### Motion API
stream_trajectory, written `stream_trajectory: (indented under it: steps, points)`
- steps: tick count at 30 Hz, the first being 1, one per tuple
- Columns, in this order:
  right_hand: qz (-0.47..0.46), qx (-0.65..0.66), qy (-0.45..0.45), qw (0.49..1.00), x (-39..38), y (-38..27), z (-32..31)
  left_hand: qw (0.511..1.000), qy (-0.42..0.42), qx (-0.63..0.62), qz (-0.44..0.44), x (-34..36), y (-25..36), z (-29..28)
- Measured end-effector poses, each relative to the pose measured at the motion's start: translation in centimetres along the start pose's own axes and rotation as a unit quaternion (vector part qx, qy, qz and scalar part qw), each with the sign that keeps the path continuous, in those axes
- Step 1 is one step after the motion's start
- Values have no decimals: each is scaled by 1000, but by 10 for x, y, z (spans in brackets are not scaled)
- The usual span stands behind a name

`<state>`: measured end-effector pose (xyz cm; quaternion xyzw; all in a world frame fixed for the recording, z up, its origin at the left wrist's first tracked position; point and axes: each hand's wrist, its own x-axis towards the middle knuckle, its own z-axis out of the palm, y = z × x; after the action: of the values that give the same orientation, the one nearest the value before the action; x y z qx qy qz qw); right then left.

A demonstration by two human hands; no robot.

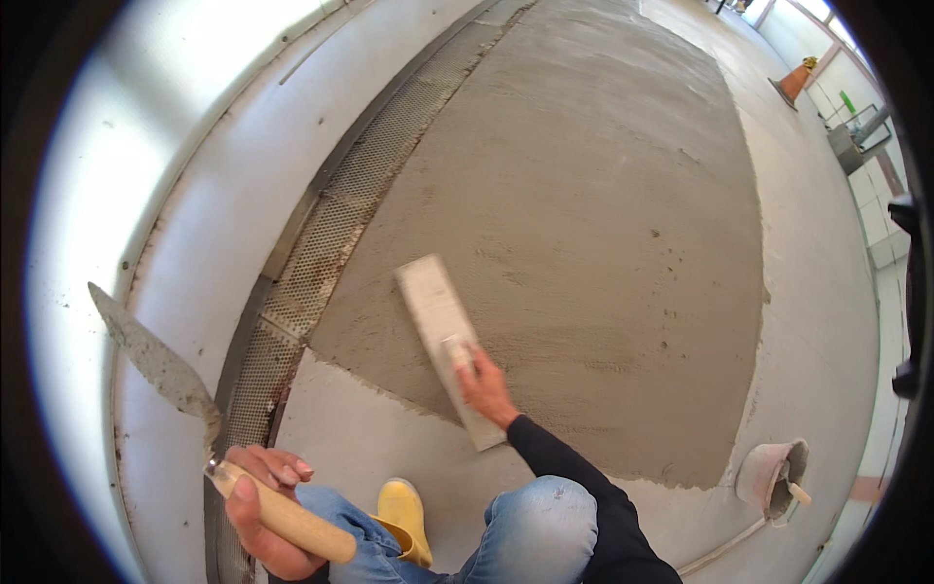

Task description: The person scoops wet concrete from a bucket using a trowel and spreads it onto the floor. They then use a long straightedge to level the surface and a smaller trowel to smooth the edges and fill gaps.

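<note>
My left hand (263, 501) is closed around the wooden handle of a pointing trowel (161, 365). Its cement-smeared blade points up and away to the left, above the floor drain. My right hand (484, 389) grips the handle of a long rectangular finishing trowel (433, 302), slightly blurred. That flat blade lies on the near left part of a wet grey mortar patch (574, 243), its near end reaching over the patch's front edge. The mortar looks mostly smooth, with small pits toward the right and rougher marks near the blade.
A perforated metal drain grate (336, 219) runs along the patch's left side, beside a pale wall. A tilted bucket (769, 472) with a tool in it rests at the lower right. An orange cone (793, 83) stands far right. My yellow boot (402, 511) is on the near floor.
</note>
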<state>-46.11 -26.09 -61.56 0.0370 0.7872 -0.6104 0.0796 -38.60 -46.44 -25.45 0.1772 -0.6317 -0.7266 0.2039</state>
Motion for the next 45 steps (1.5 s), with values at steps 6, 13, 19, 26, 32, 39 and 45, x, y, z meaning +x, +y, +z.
stream_trajectory:
  steps: [6, 13, 19, 26, 32, 39, 45]
  points:
    - [146, 106, 317, 931, -53, 32, -175, 998, -7, 28, -55, 2, 2, -8]
    - [-118, 650, 215, 719, -104, -17, -271, 929, -263, 234, -116, 15, 9, 14]
    - [-114, 727, 51, 675, -67, -37, -251, 664, -623, 402, 95, 4, -45, 80]
    - [-51, 661, 174, 728, -74, -17, -225, 527, -715, 423, 180, -45, -126, 126]
    - [-51, 602, 236, 761, -101, 3, -255, 531, -726, 376, 223, -76, -155, 134]
    - [-49, 565, 292, 770, -113, 11, -279, 470, -718, 372, 355, -74, -220, 182]
    - [-33, 479, 336, 810, -134, 1, -290, 544, -591, 550, 227, -36, -261, 301]
